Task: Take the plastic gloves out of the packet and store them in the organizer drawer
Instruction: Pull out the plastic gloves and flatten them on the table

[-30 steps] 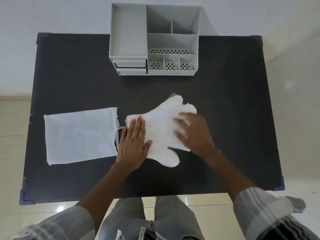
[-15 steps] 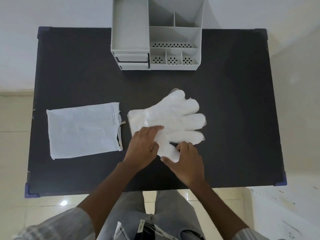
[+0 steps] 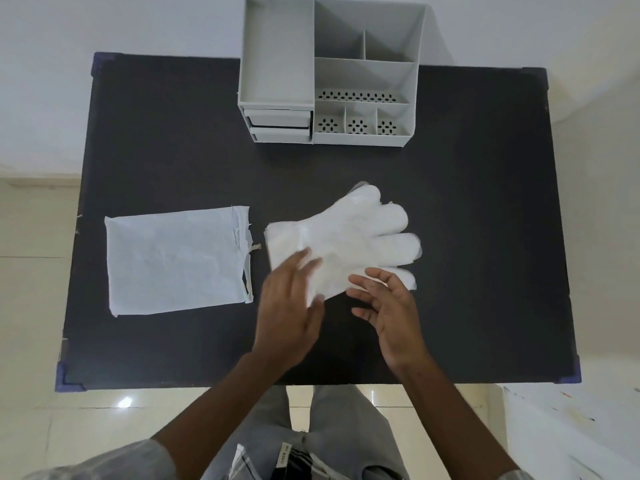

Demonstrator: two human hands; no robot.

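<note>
Lying flat on the black table (image 3: 173, 150), stack of plastic gloves (image 3: 341, 244) just beyond both empty, spread hands, left hand (image 3: 289, 313) blurred over its cuff edge, right hand (image 3: 389, 317) at its near edge, packet (image 3: 176, 261) left of them, organizer (image 3: 329, 71) far beyond, drawers (image 3: 278, 124) closed, no legible writing.

Flat black rectangular table (image 3: 173, 150), purple corner guards. Pale grey plastic organizer (image 3: 277, 57) at 12 o'clock, dotted flower-pattern perforations. Translucent white plastic gloves (image 3: 346, 233), centre. White crinkled packet (image 3: 173, 261) at 9 o'clock. Grey-striped sleeves, 6 o'clock.
</note>
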